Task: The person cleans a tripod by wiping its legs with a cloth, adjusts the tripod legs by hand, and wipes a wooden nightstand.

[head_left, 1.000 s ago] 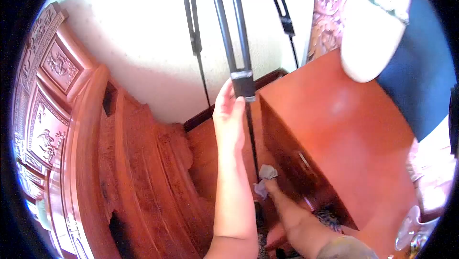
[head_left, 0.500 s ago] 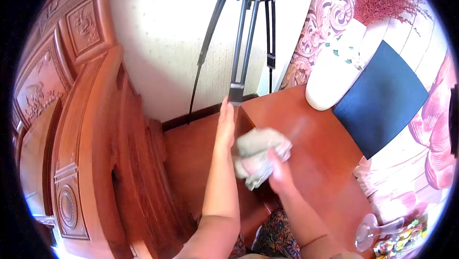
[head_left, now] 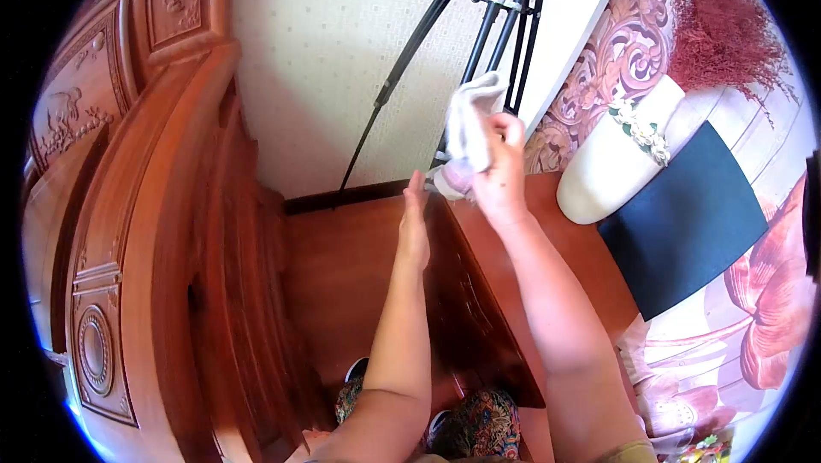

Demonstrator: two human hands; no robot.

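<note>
My right hand (head_left: 500, 164) grips a crumpled whitish cloth (head_left: 469, 125) and presses it around the lower end of a black tripod (head_left: 481, 42). The cloth hides the foot of the tripod's front leg. Just below and to the left, my left hand (head_left: 414, 225) is seen edge-on, its fingers stretched upward beside the cloth's lower edge. Its thumb and palm are turned out of sight, so contact with the leg cannot be made out. Beneath both hands is the edge of a reddish-brown wooden table (head_left: 489, 262).
Carved wooden furniture (head_left: 171, 232) fills the left side. A white vase (head_left: 599, 174) and a dark flat panel (head_left: 684, 224) stand on the table's right part. Patterned wallpaper (head_left: 316, 78) lies behind the tripod, with a floral backdrop (head_left: 774, 309) at the right.
My right hand has carried the cloth up and away from me, from above the table onto the tripod's lower end. My left hand has dropped slightly. The view has tilted.
</note>
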